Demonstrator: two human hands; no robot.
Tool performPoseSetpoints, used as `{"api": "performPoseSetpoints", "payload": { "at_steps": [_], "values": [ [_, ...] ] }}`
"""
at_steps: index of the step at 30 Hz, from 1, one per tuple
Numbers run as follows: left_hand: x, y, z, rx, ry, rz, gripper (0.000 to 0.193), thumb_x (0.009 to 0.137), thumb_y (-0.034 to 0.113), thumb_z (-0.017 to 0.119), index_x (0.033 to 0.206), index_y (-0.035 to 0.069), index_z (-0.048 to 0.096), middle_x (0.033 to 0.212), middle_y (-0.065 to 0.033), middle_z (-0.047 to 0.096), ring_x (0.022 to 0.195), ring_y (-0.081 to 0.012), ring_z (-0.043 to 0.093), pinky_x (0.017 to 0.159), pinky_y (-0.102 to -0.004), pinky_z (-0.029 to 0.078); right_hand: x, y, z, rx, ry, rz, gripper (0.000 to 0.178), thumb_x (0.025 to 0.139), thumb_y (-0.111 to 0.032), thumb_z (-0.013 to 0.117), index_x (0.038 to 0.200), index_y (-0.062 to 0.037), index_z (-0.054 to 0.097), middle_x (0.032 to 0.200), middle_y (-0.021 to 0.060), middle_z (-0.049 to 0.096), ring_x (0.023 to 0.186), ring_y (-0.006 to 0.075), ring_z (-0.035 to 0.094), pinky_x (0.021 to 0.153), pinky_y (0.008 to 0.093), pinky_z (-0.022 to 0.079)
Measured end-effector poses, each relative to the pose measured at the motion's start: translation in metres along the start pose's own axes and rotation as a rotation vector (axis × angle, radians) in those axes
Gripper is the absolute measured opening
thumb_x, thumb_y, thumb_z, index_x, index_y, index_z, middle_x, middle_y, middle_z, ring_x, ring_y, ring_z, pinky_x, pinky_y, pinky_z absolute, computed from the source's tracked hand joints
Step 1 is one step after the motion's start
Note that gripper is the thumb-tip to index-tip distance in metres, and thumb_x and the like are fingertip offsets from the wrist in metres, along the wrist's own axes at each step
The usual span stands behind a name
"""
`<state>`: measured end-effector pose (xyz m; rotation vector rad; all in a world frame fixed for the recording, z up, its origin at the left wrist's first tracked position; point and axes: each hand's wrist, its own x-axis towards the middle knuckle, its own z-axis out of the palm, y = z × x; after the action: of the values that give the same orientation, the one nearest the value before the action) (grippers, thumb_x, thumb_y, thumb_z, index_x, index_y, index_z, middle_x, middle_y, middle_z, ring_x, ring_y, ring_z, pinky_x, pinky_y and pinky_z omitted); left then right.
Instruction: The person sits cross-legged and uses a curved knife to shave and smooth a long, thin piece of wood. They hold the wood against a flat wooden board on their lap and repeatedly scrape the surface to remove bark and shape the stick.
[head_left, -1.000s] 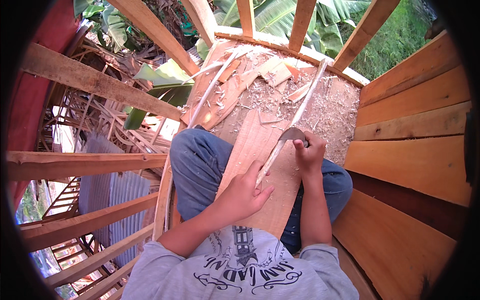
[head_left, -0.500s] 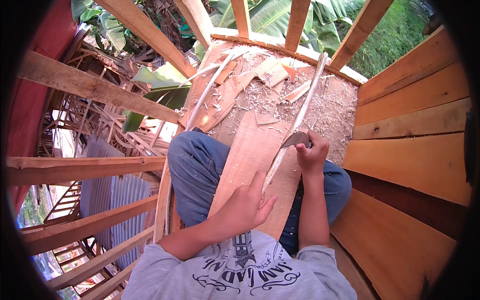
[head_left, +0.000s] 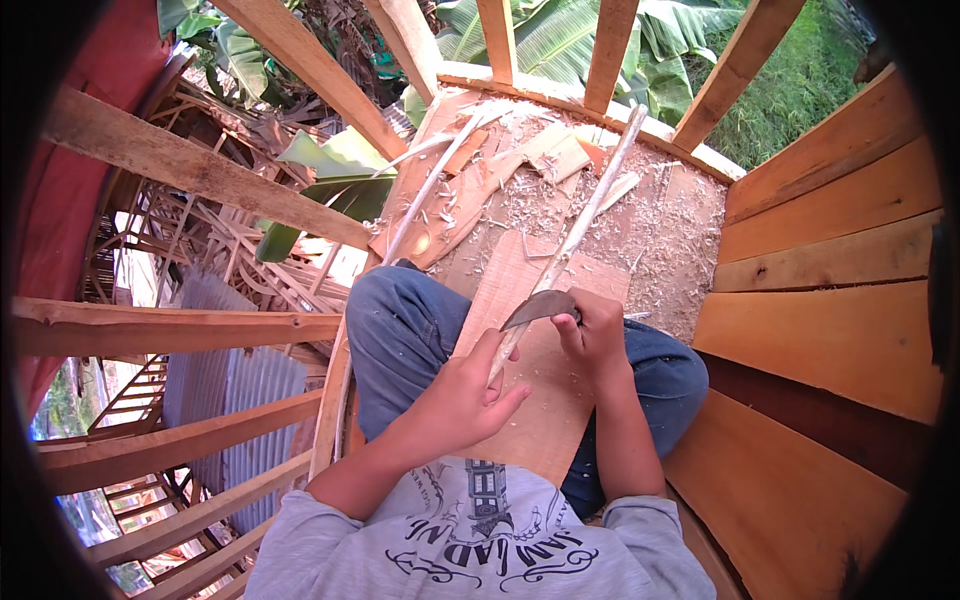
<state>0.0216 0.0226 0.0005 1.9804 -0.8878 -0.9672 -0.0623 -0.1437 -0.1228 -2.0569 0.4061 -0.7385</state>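
A long pale peeled stick (head_left: 580, 225) slants up and away over my lap. Its near end lies in my left hand (head_left: 465, 395), the fingers wrapped round it. My right hand (head_left: 598, 335) is closed on the handle of a knife (head_left: 540, 308) with a curved dark blade. That blade lies across the stick, just beyond my left fingers. Most of the knife's handle is hidden in the fist. Beneath the stick, a flat wooden board (head_left: 500, 340) rests between my bent knees.
Wood shavings (head_left: 670, 220) litter the floor ahead. Beside my left knee another thin stick (head_left: 425, 200) leans near offcut boards (head_left: 560, 150). Wooden slats (head_left: 300, 75) rail the left and far sides; a plank wall (head_left: 810, 325) rises on the right. Banana leaves (head_left: 550, 40) hang beyond.
My right hand has drawn the knife toward me along the stick, close to my left hand. The stick has shifted slightly left, and my left hand moved a little left too.
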Motion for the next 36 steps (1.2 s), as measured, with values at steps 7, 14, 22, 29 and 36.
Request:
{"api": "performPoseSetpoints", "payload": {
  "at_steps": [7, 14, 22, 29, 36],
  "values": [
    [0.003, 0.008, -0.006, -0.02, -0.079, -0.034, 0.034, 0.08, 0.008, 0.07, 0.106, 0.006, 0.048, 0.051, 0.0023, 0.03, 0.046, -0.0075, 0.03, 0.048, -0.0254, 0.027, -0.002, -0.005, -0.008, 0.031, 0.051, 0.019, 0.049, 0.088, -0.045, 0.06, 0.068, -0.0006, 0.057, 0.053, 0.014, 0.049, 0.048, 0.0311, 0.052, 0.046, 0.0362, 0.038],
    [0.008, 0.004, -0.008, 0.027, -0.045, 0.007, 0.034, 0.08, 0.008, 0.069, 0.107, 0.005, 0.048, 0.05, 0.0029, 0.03, 0.045, -0.008, 0.032, 0.047, -0.0261, 0.029, -0.004, -0.005, -0.002, -0.012, 0.093, 0.141, 0.045, 0.086, -0.043, 0.064, 0.071, -0.0013, 0.06, 0.054, 0.0138, 0.05, 0.047, 0.0312, 0.051, 0.044, 0.0361, 0.037],
    [0.005, 0.002, -0.011, 0.038, -0.105, 0.007, 0.032, 0.082, 0.01, 0.067, 0.107, 0.003, 0.048, 0.051, -0.0024, 0.038, 0.044, -0.0128, 0.04, 0.047, -0.0289, 0.034, -0.002, -0.003, -0.006, -0.012, 0.079, 0.09, 0.046, 0.089, -0.039, 0.061, 0.067, 0.0012, 0.056, 0.052, 0.0147, 0.049, 0.045, 0.0261, 0.049, 0.045, 0.0349, 0.036],
    [0.007, 0.001, -0.013, 0.027, -0.099, 0.027, 0.031, 0.082, 0.01, 0.068, 0.106, 0.004, 0.048, 0.051, -0.0016, 0.037, 0.045, -0.0108, 0.039, 0.048, -0.0283, 0.034, -0.001, -0.011, -0.006, 0.124, 0.111, 0.309, 0.044, 0.092, -0.038, 0.059, 0.076, 0.0031, 0.061, 0.052, 0.0117, 0.047, 0.046, 0.0181, 0.046, 0.046, 0.0333, 0.037],
    [0.0, -0.004, -0.009, 0.021, -0.094, -0.007, 0.033, 0.082, 0.01, 0.068, 0.106, 0.004, 0.047, 0.05, -0.0006, 0.037, 0.045, -0.0095, 0.039, 0.048, -0.0265, 0.034, 0.002, -0.004, -0.011, -0.045, 0.066, 0.002, 0.043, 0.084, -0.037, 0.068, 0.066, -0.0004, 0.057, 0.055, 0.0155, 0.051, 0.048, 0.032, 0.051, 0.046, 0.0366, 0.038]
  ]
}}
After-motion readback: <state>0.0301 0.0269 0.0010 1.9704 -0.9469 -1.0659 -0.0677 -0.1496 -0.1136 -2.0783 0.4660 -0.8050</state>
